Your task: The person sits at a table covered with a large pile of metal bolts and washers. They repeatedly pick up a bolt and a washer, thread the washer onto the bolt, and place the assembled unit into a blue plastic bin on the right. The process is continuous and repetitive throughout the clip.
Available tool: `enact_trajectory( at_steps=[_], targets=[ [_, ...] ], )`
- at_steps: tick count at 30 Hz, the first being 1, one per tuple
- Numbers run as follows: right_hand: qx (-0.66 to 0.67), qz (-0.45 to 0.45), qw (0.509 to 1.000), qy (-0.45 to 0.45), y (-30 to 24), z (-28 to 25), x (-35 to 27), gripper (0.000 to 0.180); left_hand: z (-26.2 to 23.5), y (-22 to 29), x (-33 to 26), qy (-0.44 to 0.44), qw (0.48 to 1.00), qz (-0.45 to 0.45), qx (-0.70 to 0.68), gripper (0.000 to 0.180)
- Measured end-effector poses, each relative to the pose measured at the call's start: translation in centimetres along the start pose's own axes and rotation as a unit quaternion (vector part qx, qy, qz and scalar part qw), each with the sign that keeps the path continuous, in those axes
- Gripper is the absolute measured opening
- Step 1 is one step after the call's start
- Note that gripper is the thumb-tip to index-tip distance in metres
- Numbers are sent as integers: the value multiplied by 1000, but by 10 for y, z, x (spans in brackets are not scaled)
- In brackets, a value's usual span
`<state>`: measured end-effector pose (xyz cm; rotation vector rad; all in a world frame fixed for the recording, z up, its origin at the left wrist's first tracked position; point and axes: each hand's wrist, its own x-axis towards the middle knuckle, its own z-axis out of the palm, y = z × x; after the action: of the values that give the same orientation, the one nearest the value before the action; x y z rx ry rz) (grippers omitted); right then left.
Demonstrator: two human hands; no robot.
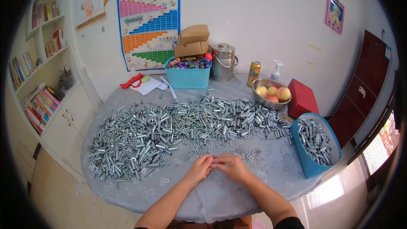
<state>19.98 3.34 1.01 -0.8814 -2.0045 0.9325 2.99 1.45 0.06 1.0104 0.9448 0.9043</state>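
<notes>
Both hands, left point(198, 168) and right point(231, 167), meet fingertip to fingertip low in the frame, pinching something too small to tell; washers point(237, 150) lie just above, sleeves point(178, 123) beyond on the worktop point(220, 195).

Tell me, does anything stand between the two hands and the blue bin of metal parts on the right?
Nothing visible does. The left hand and right hand meet at the near edge of the table. Between them and the blue bin lie only flat small washers on the cloth.
</notes>
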Motion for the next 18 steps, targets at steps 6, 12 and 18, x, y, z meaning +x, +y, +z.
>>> enact_trajectory(
  at_steps=[6, 12, 18],
  targets=[
    [126, 171, 975, 72, 4, -7, 0, 17, -4, -7, 8, 25, 990, 136, 13, 20],
    [202, 141, 961, 123, 7, -9, 3, 16, -5, 3, 2, 73, 986, 147, -5, 20],
    [-97, 94, 986, 94, 15, -22, 2, 13, -26, 18, 4, 189, 960, 176, -110, 19]
  ],
)
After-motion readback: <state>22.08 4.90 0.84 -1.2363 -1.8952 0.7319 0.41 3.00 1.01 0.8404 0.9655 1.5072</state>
